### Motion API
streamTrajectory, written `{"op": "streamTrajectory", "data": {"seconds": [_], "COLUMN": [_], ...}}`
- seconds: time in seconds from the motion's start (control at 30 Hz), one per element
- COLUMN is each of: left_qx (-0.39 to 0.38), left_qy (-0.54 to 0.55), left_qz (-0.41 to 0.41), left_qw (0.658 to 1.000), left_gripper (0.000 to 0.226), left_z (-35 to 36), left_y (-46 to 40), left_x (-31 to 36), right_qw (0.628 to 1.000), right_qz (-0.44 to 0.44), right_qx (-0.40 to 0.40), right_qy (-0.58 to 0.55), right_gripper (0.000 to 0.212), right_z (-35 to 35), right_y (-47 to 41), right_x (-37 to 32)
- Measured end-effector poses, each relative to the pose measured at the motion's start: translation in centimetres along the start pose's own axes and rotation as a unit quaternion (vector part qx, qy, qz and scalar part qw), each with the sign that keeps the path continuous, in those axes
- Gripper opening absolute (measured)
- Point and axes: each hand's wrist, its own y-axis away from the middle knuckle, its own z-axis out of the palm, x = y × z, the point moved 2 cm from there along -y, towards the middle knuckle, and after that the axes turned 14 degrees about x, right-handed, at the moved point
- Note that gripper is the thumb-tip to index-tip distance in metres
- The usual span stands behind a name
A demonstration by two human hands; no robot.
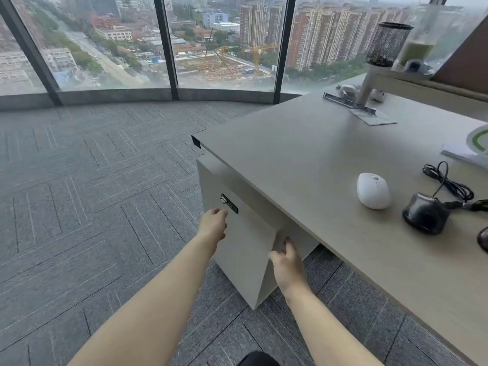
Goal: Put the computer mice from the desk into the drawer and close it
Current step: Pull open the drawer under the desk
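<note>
A white computer mouse (373, 191) lies on the beige desk (303, 154) near its front edge. To its right sits a black wired mouse (425, 213) with its cable coiled behind it. Another dark rounded object (483, 240) is cut off by the right frame edge. Under the desk stands a beige drawer unit (245, 249) with a small black lock (229, 203) at its upper left. My left hand (214, 225) curls on the front's left edge just below the lock. My right hand (286, 265) hooks its fingers around the front's right edge. The front looks shut.
A black mesh pen holder (386, 44) and a cup of green liquid (420, 46) stand on a raised shelf at the back right. A metal ruler with papers (351, 105) and a booklet (464, 153) lie on the desk. Grey carpet (92, 194) stretches left to large windows.
</note>
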Motion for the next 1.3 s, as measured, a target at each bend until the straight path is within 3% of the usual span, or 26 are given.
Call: {"op": "streamTrajectory", "data": {"seconds": [0.03, 0.2, 0.27, 0.37, 0.53, 0.83, 1.07, 1.3], "left_qx": [0.007, 0.067, 0.097, 0.133, 0.128, 0.165, 0.198, 0.219], "left_qy": [0.010, 0.039, 0.053, 0.072, 0.121, 0.139, 0.159, 0.152], "left_qz": [0.000, -0.062, -0.072, -0.077, -0.099, -0.124, -0.123, -0.115], "left_qw": [1.000, 0.995, 0.991, 0.985, 0.979, 0.969, 0.959, 0.957], "left_gripper": [0.009, 0.023, 0.036, 0.029, 0.030, 0.025, 0.028, 0.034], "left_z": [0.7, 3.8, 4.3, 4.7, 4.9, -4.3, -15.0, -21.6], "left_y": [-0.8, -4.4, -6.1, -7.5, -7.3, -4.2, -2.0, -0.6], "left_x": [0.3, 0.8, 0.5, 0.1, 0.2, -2.9, -7.4, -10.2], "right_qw": [1.000, 0.999, 0.998, 0.995, 0.992, 0.994, 0.964, 0.942], "right_qz": [-0.014, -0.003, -0.009, -0.040, -0.045, -0.093, -0.118, -0.126], "right_qx": [0.011, 0.044, 0.055, 0.078, 0.113, -0.050, -0.224, -0.299], "right_qy": [-0.008, -0.031, -0.039, -0.046, -0.040, 0.035, 0.077, 0.090], "right_gripper": [0.062, 0.061, 0.050, 0.033, 0.039, 0.042, 0.043, 0.040], "right_z": [0.4, 1.7, 1.8, 1.8, 1.6, 2.4, 6.5, 10.0], "right_y": [-0.9, -2.3, -2.4, -2.5, -2.0, 3.0, 8.5, 13.7], "right_x": [0.3, 1.3, 1.6, 1.9, 2.1, 2.8, 4.0, 4.4]}}
